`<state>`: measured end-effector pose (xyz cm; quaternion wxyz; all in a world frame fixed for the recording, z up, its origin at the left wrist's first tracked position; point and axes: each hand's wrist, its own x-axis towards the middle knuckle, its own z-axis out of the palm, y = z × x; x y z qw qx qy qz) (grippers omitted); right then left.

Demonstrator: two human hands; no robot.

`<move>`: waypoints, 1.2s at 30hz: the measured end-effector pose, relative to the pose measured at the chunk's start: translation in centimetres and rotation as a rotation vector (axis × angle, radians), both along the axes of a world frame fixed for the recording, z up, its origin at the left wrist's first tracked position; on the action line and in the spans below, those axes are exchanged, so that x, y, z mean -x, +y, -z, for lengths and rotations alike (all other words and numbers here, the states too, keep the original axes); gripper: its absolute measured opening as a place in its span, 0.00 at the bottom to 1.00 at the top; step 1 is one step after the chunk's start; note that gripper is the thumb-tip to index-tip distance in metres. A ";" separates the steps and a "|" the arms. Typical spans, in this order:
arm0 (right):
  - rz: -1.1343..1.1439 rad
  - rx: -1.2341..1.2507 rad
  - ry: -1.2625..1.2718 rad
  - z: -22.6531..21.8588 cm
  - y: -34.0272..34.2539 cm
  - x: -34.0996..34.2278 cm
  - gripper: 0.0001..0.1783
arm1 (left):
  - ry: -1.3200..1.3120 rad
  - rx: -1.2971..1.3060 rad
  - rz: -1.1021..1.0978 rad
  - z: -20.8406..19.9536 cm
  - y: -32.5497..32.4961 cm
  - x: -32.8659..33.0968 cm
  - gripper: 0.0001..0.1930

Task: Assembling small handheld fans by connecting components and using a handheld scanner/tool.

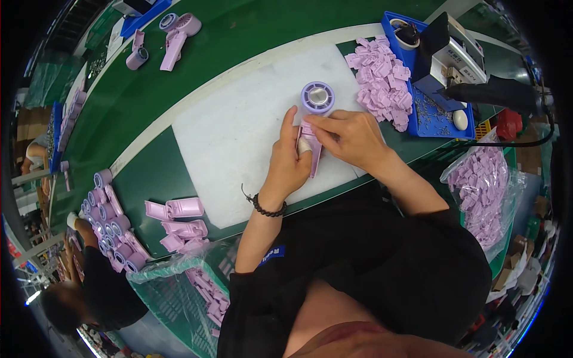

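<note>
Over the white mat, a pink and lilac handheld fan [317, 97] has its round head pointing away from me; a silvery disc shows in the centre of its ring. My left hand [284, 164] is closed around the fan's handle, with a whitish cover on the thumb. The fingers of my right hand [353, 136] pinch at a small pink plastic part [308, 127] on the upper handle, just below the head. Those fingers partly hide where the part meets the handle.
Loose pink parts [382, 77] lie right of the white mat [239, 119], beside a blue tray [441, 130] with screws and a black-and-white device [453, 59]. Pink shells [185, 207] and several fans [110, 227] lie left. Lined crates [173, 298] stand below; a co-worker [107, 280] is left.
</note>
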<state>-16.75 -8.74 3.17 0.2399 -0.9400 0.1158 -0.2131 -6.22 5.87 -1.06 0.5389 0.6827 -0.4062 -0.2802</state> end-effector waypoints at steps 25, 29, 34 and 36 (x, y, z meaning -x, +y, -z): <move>0.186 -0.225 -0.172 -0.6 -1.5 4.3 0.34 | 0.477 0.122 0.227 -2.8 -6.4 -0.9 0.31; 0.581 -0.135 -0.658 -1.7 -4.6 8.7 0.20 | 0.495 0.185 0.226 -3.8 -7.6 -1.9 0.29; 0.637 -0.124 -1.231 -6.4 -13.4 12.4 0.27 | 0.711 0.228 0.139 -2.5 -8.2 -2.4 0.23; 0.204 -0.522 -1.147 -8.3 -14.8 11.9 0.30 | 0.802 0.228 0.078 -1.4 -7.8 -2.6 0.20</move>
